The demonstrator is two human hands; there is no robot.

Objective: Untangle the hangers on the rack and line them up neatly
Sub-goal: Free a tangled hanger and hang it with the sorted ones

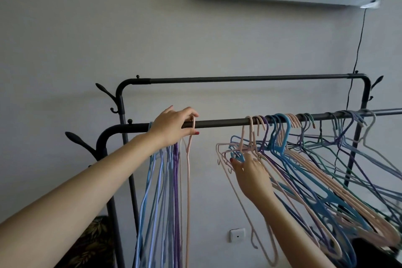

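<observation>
Left hand [174,125] pinches pink hanger [188,159] hook on rail [219,123], beside straightened hangers [165,191]. Right hand [250,172] grasps into tangled hangers [315,180]; exact grip unclear.

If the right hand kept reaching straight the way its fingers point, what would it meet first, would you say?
The right hand points up and away into the tangled hangers. Its fingertips already seem to touch the nearest pink and blue wires, so those come first; the rail lies higher. Depth is hard to judge.
</observation>
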